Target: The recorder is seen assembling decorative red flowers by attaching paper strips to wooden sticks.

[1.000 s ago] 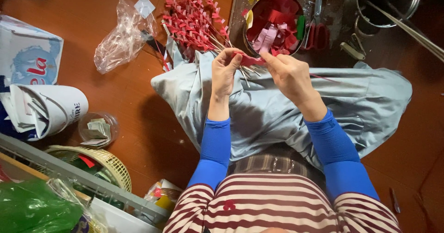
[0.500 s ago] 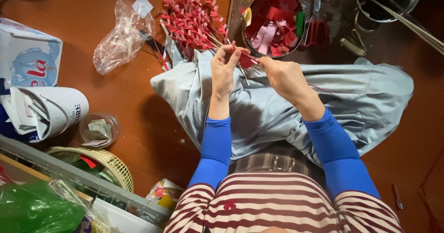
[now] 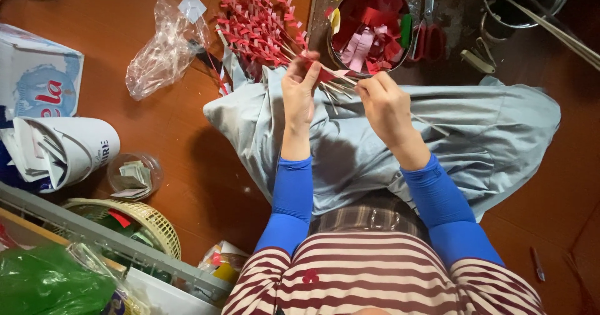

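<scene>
My left hand (image 3: pixel 299 90) and my right hand (image 3: pixel 382 100) are raised over my lap, which is draped in grey-blue cloth (image 3: pixel 487 134). Between them they pinch a thin stick with a strip of red paper (image 3: pixel 325 74) wound at its end. The left fingers grip the red paper tip; the right fingers hold the stick's shaft, which runs down to the right. Just beyond my left hand lies a bundle of finished sticks with red paper tops (image 3: pixel 256 27). A round bowl of red and pink paper scraps (image 3: pixel 372 30) stands beyond both hands.
A crumpled clear plastic bag (image 3: pixel 159 52) lies at the left on the red-brown floor. Red-handled scissors (image 3: pixel 428 37) and a metal pot (image 3: pixel 525 2) sit at the far right. A box (image 3: pixel 34 71), rolled paper (image 3: pixel 62 149), a small glass bowl (image 3: pixel 132 174) and a woven basket (image 3: pixel 147 218) crowd the left.
Both hands have kept working the same stick, shifting slightly while the fingers turn the red paper at its tip. Nothing else has moved.
</scene>
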